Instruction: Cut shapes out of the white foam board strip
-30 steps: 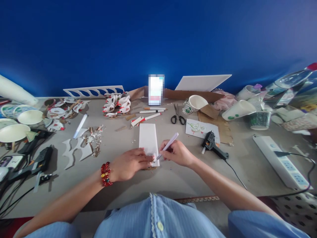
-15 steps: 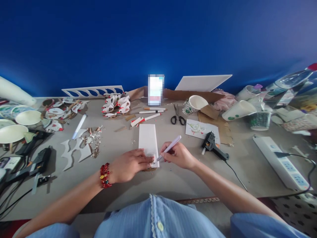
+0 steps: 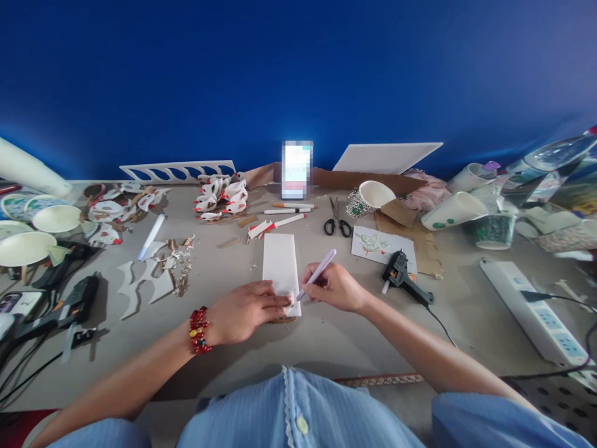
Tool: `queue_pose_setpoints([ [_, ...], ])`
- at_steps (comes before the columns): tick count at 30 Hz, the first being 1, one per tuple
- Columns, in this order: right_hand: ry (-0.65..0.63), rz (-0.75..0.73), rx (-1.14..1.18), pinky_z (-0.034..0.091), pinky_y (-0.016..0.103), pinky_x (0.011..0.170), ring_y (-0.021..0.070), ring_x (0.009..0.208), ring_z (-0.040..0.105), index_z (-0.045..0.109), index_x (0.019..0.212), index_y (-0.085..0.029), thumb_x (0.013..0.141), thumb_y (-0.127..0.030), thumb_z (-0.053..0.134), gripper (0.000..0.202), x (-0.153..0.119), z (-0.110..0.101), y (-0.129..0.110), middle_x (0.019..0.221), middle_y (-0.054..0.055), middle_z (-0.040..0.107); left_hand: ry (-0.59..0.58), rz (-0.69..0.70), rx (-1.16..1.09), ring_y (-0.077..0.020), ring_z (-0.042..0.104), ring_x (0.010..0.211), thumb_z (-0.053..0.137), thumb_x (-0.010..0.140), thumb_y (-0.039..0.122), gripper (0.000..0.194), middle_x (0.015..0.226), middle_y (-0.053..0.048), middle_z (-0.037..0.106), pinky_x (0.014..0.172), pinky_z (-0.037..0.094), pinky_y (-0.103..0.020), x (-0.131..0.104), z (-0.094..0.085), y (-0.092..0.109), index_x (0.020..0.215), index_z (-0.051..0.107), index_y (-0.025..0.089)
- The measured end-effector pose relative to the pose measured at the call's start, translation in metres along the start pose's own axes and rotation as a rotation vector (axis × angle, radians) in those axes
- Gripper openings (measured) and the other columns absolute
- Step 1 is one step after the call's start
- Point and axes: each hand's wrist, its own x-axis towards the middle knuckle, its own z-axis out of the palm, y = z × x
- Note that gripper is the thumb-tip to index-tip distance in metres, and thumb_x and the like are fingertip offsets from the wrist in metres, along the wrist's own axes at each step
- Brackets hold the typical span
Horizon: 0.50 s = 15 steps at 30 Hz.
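A white rectangular foam board (image 3: 281, 258) lies on the table in front of me. My left hand (image 3: 245, 308), with a red bead bracelet (image 3: 199, 330) at the wrist, rests on its near end with fingers stretched flat. Under those fingertips a small white piece (image 3: 290, 297) shows in part; its outline is mostly covered. Closed around a pale lilac pen (image 3: 321, 267), my right hand (image 3: 338, 287) sits at the board's right edge. The pen slants up to the right, its tip down at the board beside my left fingertips.
Scissors (image 3: 336, 221), a black glue gun (image 3: 403, 274), a drawn card (image 3: 380, 246) and a power strip (image 3: 536, 311) lie to the right. Painted white bird-like cutouts (image 3: 221, 198) stand behind. Foam offcuts (image 3: 144, 283), paper cups (image 3: 25, 249) and another glue gun (image 3: 77, 305) are left.
The pen has tilted slightly more upright and its top has shifted a little left. My left hand stays on the board. The whole view has shifted slightly.
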Motion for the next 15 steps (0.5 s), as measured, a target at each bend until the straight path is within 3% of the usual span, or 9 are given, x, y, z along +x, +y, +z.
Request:
queue_pose_setpoints([
  [9, -0.014, -0.041, -0.052, 0.044, 0.021, 0.054, 0.0134, 0.056, 0.061, 0.063, 0.080, -0.016, 0.080, -0.024, 0.060, 0.008, 0.007, -0.009, -0.003, 0.065, 0.001, 0.066, -0.006, 0.005, 0.013, -0.0201, 0.051, 0.122, 0.046, 0.090, 0.006, 0.045, 0.140, 0.004, 0.058, 0.117, 0.030, -0.039, 0.001, -0.001, 0.001, 0.129, 0.059, 0.025],
  [15, -0.097, -0.067, -0.142, 0.042, 0.020, 0.054, 0.0119, 0.059, 0.059, 0.065, 0.079, -0.016, 0.073, -0.012, 0.058, 0.011, 0.019, -0.015, -0.010, 0.067, -0.001, 0.066, -0.028, -0.003, 0.015, -0.0201, 0.052, 0.118, 0.047, 0.091, 0.009, 0.042, 0.141, 0.004, 0.057, 0.116, 0.030, -0.039, 0.001, -0.002, 0.001, 0.127, 0.059, 0.026],
])
